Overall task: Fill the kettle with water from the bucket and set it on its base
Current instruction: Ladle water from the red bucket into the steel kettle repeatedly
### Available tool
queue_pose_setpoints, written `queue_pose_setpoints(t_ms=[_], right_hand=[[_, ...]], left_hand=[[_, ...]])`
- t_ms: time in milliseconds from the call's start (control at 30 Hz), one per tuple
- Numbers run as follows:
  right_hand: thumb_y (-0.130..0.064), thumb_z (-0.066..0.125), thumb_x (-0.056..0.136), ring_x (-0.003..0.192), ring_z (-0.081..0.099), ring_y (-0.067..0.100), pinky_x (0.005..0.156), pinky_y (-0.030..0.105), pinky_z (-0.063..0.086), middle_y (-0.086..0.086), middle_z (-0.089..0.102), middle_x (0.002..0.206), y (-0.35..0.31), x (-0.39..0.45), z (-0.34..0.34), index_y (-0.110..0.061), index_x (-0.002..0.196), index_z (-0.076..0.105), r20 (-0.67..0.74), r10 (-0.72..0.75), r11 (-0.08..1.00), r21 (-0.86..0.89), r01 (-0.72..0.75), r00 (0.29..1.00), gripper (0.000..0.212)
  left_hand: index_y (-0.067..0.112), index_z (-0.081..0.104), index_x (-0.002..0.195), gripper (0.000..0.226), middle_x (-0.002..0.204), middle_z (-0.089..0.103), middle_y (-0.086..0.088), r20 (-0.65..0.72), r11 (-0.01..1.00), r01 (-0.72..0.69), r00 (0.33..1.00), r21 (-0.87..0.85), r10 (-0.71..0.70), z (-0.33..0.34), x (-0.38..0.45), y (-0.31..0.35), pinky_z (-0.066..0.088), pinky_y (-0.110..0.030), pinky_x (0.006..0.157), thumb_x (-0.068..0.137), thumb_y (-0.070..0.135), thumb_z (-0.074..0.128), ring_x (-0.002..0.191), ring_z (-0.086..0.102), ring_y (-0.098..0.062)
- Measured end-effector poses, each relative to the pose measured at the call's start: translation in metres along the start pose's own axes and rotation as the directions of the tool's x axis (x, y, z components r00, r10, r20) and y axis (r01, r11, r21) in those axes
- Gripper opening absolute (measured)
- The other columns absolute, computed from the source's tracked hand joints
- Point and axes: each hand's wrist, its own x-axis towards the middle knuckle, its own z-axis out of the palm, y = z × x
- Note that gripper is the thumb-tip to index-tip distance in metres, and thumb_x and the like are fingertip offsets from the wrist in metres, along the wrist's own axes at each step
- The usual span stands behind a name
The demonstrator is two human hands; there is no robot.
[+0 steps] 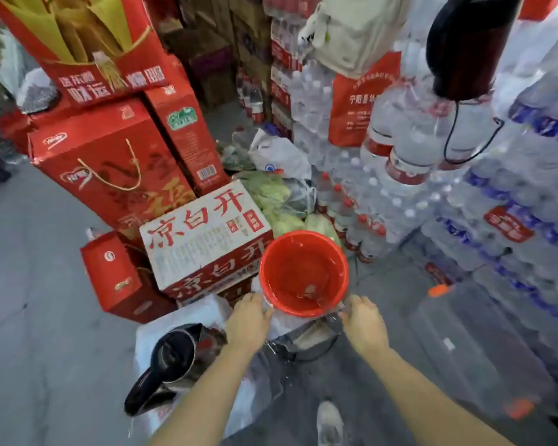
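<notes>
A red plastic bucket with a little water in it stands low in the middle of the view. My left hand grips its near left rim and my right hand holds its near right rim. A black electric kettle, lid open and handle toward me, sits on a white sack to the lower left, apart from both hands. A kettle base is not visible; the kettle's underside is hidden.
A white-and-red carton and red gift boxes stand left of the bucket. Stacked packs of bottled water wall in the right side. Bagged vegetables lie behind the bucket. My shoe is at the bottom on the grey floor.
</notes>
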Motion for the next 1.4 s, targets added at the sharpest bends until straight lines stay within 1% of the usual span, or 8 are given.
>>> queue_pose_setpoints(t_ms=[200,300,400,567,633,767,1033,1400], right_hand=[[-0.022,0.079,0.079,0.095,0.068,0.029,0.082,0.037,0.056,0.009,0.07,0.1,-0.014,0.06,0.02,-0.01,0.099,0.06,0.331,0.233,0.893,0.299,-0.336,0.915,0.03],[-0.015,0.082,0.079,0.065,0.069,0.025,0.056,0.033,0.058,0.01,0.067,0.085,-0.028,0.074,0.018,-0.007,0.091,0.054,0.57,0.302,0.734,0.373,-0.568,0.764,0.031],[-0.021,0.069,0.09,0.036,0.057,0.014,0.044,0.022,0.041,0.01,0.066,0.068,-0.042,0.093,0.013,-0.006,0.093,0.055,0.662,0.304,0.764,0.261,-0.591,0.685,0.021],[-0.012,0.057,0.098,0.063,0.071,0.028,0.048,0.037,0.059,0.02,0.07,0.09,-0.057,0.118,0.025,0.001,0.115,0.052,0.72,0.286,0.608,0.374,-0.7,0.632,0.022],[0.002,0.05,0.096,0.047,0.068,0.027,0.04,0.032,0.054,0.024,0.069,0.079,-0.06,0.12,0.034,0.003,0.112,0.051,0.743,0.275,0.509,0.426,-0.748,0.61,0.016],[-0.019,0.049,0.103,0.026,0.039,0.01,0.031,0.018,0.035,0.009,0.052,0.057,-0.061,0.107,0.054,-0.003,0.089,0.052,0.624,0.344,0.518,0.497,-0.696,0.702,0.021],[-0.016,0.049,0.103,0.029,0.037,0.013,0.03,0.023,0.033,0.004,0.051,0.046,-0.03,0.045,0.048,0.0,0.094,0.056,0.402,0.207,0.52,0.727,-0.448,0.892,0.021],[-0.018,0.056,0.1,0.034,0.036,0.014,0.032,0.022,0.033,0.01,0.053,0.056,-0.001,-0.003,0.039,-0.013,0.114,0.07,0.281,0.065,0.398,0.872,-0.283,0.957,0.021]], left_hand=[[0.019,0.016,0.15,0.078,0.153,0.032,-0.009,0.022,0.982,0.165,0.986,-0.092,-0.164,0.029,0.038,0.008,0.048,-0.051,0.095,0.09,0.041,0.06,0.126,0.048,-0.034],[0.022,0.008,0.152,0.088,0.154,0.029,-0.009,0.042,0.976,0.193,0.981,-0.098,-0.189,0.037,0.049,0.007,0.049,-0.051,0.094,0.087,0.043,0.063,0.126,0.049,-0.035],[0.024,0.007,0.152,0.091,0.153,0.031,-0.01,0.076,0.97,0.214,0.976,-0.115,-0.206,0.043,0.056,0.003,0.052,-0.051,0.091,0.085,0.043,0.066,0.123,0.052,-0.034],[0.027,0.002,0.151,0.092,0.154,0.029,-0.013,0.119,0.977,0.183,0.978,-0.113,-0.169,0.045,0.06,-0.003,0.054,-0.052,0.086,0.085,0.043,0.065,0.117,0.057,-0.037],[0.025,0.002,0.151,0.092,0.15,0.034,-0.014,0.126,0.979,0.172,0.979,-0.11,-0.157,0.043,0.06,-0.003,0.055,-0.051,0.082,0.086,0.046,0.063,0.114,0.059,-0.037],[0.021,0.001,0.152,0.094,0.145,0.037,-0.014,0.141,0.986,0.14,0.982,-0.093,-0.126,0.039,0.06,-0.005,0.054,-0.05,0.082,0.086,0.043,0.065,0.114,0.059,-0.036],[0.02,0.0,0.152,0.092,0.155,0.027,-0.009,0.135,0.995,0.087,0.988,-0.055,-0.079,0.031,0.052,-0.007,0.052,-0.051,0.085,0.088,0.038,0.063,0.122,0.053,-0.035],[0.011,0.017,0.149,0.079,0.151,0.033,-0.01,0.061,0.99,-0.009,0.998,0.14,0.001,0.034,0.046,-0.012,0.056,-0.045,0.081,0.09,0.046,0.057,0.118,0.053,-0.033]])
